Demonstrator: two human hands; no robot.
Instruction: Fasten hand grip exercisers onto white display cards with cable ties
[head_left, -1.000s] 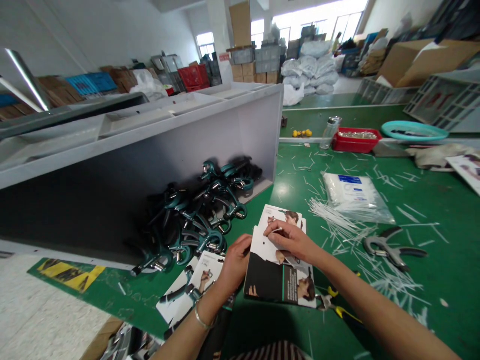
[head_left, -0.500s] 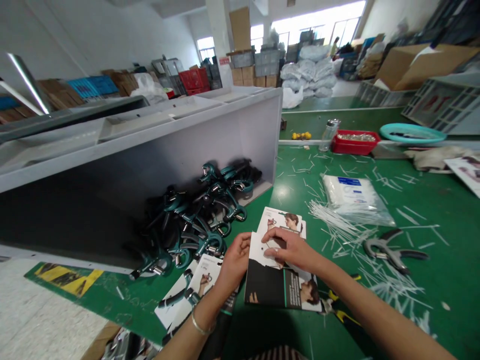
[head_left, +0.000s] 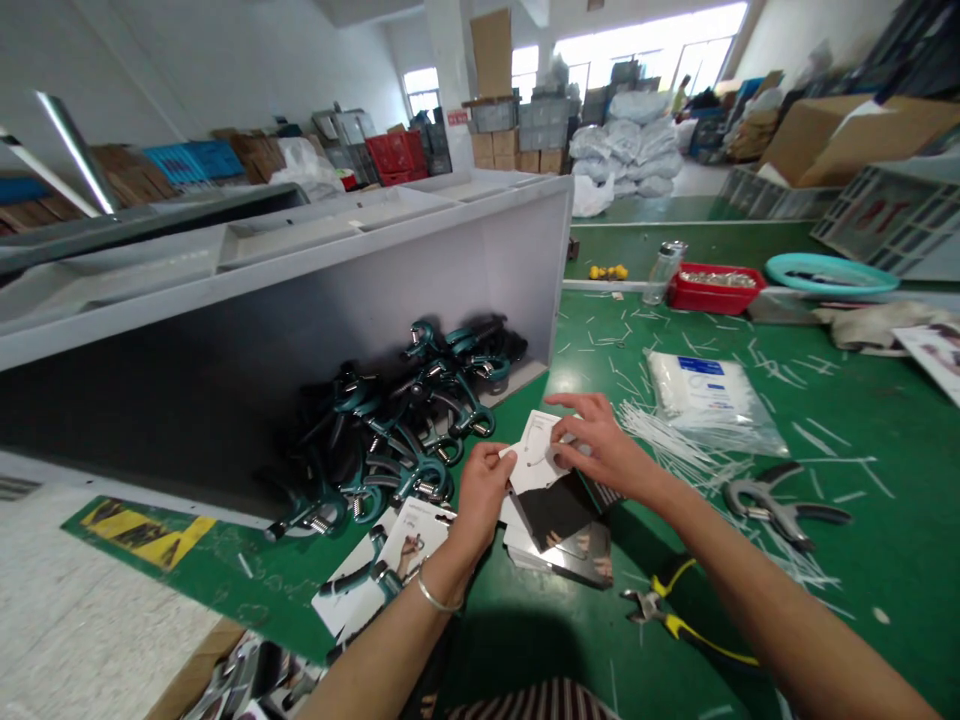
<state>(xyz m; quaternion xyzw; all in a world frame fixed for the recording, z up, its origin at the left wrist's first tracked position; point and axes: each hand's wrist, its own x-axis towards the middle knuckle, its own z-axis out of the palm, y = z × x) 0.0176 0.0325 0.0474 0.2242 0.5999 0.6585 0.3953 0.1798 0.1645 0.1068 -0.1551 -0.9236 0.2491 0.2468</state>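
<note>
My left hand pinches the left corner of a white and black printed card, lifted and tilted above a small stack of cards on the green table. At the card's upper right, my right hand has thumb and fingertips pressed together on a thin white tie that loops at the card. Left of my left hand, printed cards with green-black hand grips lie on the table. Many more hand grips are heaped in the tipped grey bin.
The grey bin stands on its side at the left. Yellow-handled cutters lie near my right forearm, grey pliers further right. Loose white ties, a bag of ties, a red tray and a glass jar are beyond.
The card has been raised and turned off the stack, with my left hand still on its corner. My right hand has shifted right and up, and the cutters are now fully exposed.
</note>
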